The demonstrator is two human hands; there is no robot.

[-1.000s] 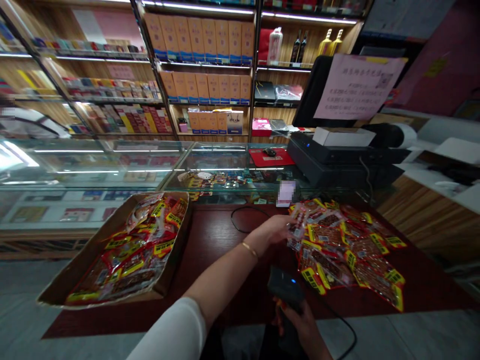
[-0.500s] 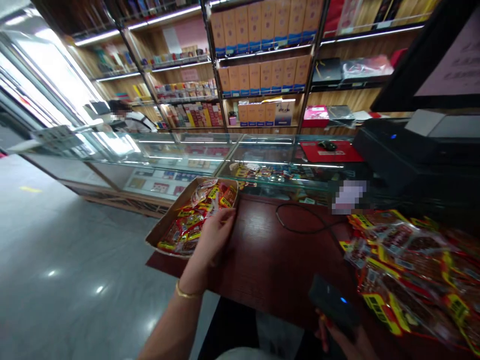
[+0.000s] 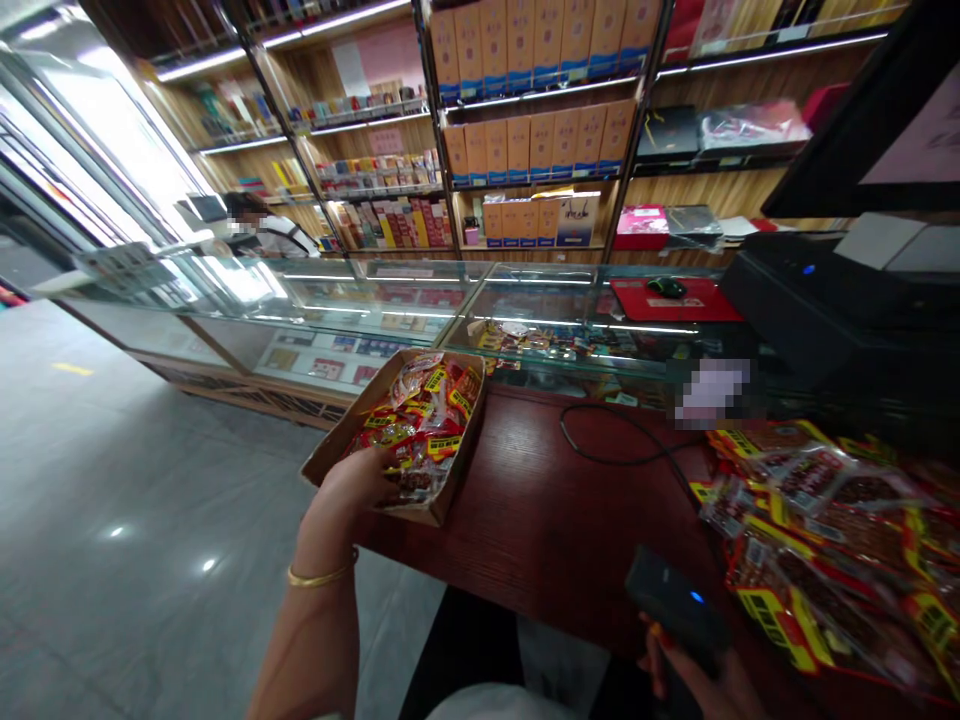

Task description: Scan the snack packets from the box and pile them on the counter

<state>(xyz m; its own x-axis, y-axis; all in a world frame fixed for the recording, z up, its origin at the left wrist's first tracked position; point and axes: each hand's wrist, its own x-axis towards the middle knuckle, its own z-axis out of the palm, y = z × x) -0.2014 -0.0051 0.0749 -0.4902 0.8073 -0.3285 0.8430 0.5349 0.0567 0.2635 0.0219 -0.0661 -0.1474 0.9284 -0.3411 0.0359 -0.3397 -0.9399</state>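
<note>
left hand (image 3: pixel 349 490) moved into box (image 3: pixel 442 490); fingertips hidden

Open cardboard box (image 3: pixel 442 490) of red-yellow snack packets (image 3: pixel 420 425) on dark table; black handheld scanner (image 3: pixel 675 608), blue light lit.

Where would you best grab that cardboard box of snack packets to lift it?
Probably by the two long side walls of the cardboard box, coming from above its near end. It is shallow and open-topped, heaped with snack packets. The left hand already rests at the near edge; the right hand holds a scanner.
</note>
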